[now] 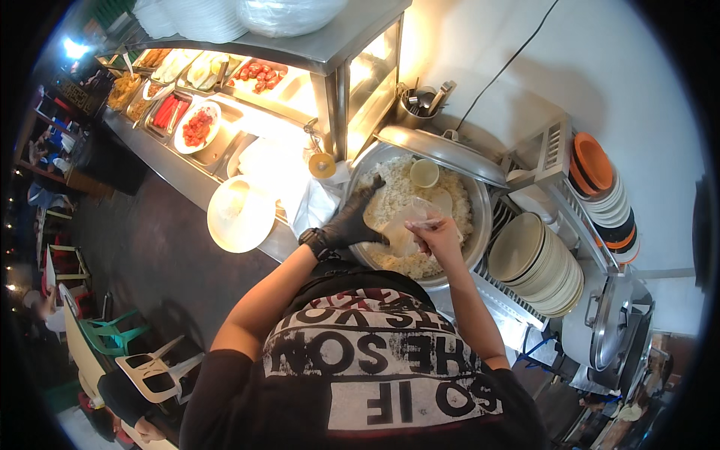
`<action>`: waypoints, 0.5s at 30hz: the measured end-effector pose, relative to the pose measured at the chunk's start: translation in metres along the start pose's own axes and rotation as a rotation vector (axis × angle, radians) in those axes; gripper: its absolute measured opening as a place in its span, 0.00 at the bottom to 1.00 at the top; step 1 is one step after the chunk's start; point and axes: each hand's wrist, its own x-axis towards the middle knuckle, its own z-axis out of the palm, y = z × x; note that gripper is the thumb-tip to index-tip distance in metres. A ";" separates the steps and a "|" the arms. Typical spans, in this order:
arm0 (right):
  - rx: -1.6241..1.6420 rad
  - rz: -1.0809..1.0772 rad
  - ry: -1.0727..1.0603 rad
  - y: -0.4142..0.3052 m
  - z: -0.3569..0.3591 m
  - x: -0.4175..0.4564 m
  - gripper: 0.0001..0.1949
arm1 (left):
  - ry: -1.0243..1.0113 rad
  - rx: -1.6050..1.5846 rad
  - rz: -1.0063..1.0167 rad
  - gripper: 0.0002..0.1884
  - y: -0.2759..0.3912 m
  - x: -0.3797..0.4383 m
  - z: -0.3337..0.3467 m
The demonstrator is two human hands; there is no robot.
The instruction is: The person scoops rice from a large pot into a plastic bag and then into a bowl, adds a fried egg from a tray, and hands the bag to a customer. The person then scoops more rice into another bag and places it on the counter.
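Observation:
A large round metal pot (481, 219) of cooked white rice (394, 169) stands before me. Over its left side is my left hand (351, 216), in a black glove, with thumb and fingers spread and nothing in its grasp. My right hand (436, 233), bare, pinches a clear plastic bag (402, 228) above the rice. The bag hangs down between my two hands. A pale plastic cup (424, 173) rests on the rice at the far side. The pot's metal lid (444, 154) leans over the back rim.
Left of the pot, a lit steel food counter (185, 177) holds trays and a plate of red food (197, 128). A pale bowl (242, 214) overhangs its edge. Stacked plates (534, 264) fill a rack at right. A utensil holder (416, 115) stands behind. People sit at far left.

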 end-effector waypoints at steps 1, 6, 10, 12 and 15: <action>0.036 0.030 -0.004 0.002 0.004 0.006 0.08 | -0.031 -0.017 0.011 0.42 -0.013 -0.002 0.017; 0.034 -0.002 -0.044 -0.003 0.031 0.030 0.09 | -0.245 -0.675 -0.099 0.27 -0.033 0.015 0.070; -0.011 -0.077 -0.006 -0.022 0.015 0.035 0.11 | -0.152 -0.332 -0.076 0.12 -0.033 0.029 0.081; -0.063 -0.028 0.024 -0.015 0.010 0.036 0.12 | -0.172 -0.194 -0.208 0.12 -0.049 0.028 0.098; -0.193 0.039 0.074 0.017 0.000 0.045 0.14 | -0.128 -0.058 -0.314 0.13 -0.078 0.026 0.139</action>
